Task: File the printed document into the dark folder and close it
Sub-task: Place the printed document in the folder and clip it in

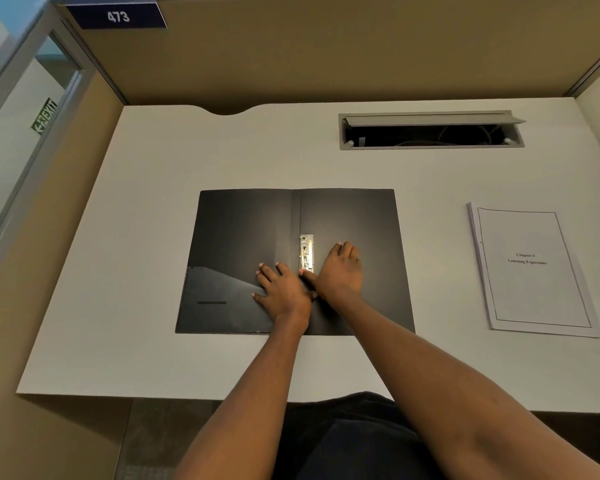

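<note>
The dark folder (243, 237) lies spread open and flat in the middle of the white desk (118, 271). A metal clip (306, 252) runs along its spine on the right half. My left hand (281, 292) rests flat on the left flap, fingers spread, just left of the spine. My right hand (340, 271) lies palm down on the right flap, its thumb touching the lower end of the clip. The printed document (530, 271), a white stapled stack with a title page, lies apart on the desk to the right, untouched.
An open grey cable hatch (430, 130) is set into the desk at the back right. Brown cubicle walls (326, 50) close the back and left side. The desk's front edge runs just below my forearms.
</note>
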### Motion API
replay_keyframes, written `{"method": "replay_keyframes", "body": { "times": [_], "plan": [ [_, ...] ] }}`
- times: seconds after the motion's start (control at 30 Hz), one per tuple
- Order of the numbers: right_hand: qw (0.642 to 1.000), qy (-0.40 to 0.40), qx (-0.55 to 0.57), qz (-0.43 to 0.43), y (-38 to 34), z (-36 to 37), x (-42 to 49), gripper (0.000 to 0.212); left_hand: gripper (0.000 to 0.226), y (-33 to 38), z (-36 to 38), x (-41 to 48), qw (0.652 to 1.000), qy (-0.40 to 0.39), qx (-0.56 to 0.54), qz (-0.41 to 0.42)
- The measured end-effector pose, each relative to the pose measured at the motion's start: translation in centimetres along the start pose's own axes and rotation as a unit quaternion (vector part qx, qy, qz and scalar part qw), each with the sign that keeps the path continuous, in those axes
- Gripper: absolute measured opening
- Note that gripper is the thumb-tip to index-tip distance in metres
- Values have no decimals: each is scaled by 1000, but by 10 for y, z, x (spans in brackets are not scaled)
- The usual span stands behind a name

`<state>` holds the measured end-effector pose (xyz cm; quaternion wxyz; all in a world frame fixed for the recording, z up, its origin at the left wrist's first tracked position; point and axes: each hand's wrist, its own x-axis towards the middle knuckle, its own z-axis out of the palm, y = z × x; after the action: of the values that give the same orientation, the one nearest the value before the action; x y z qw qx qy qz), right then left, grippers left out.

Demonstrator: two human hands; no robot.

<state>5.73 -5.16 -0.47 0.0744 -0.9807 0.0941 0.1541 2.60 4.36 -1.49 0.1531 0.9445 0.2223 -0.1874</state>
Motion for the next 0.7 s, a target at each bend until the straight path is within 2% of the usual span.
{"method": "replay_keyframes", "body": {
  "times": [0.63,0.7],
  "plan": [
    [999,-25,-22,-7,-1,-9,9,107,110,0,-3,-3,1000,-7,10,10],
    [1000,-15,-3,-14,1,-11,9,99,110,1,-3,-3,1000,-9,9,8]
  ]
}}
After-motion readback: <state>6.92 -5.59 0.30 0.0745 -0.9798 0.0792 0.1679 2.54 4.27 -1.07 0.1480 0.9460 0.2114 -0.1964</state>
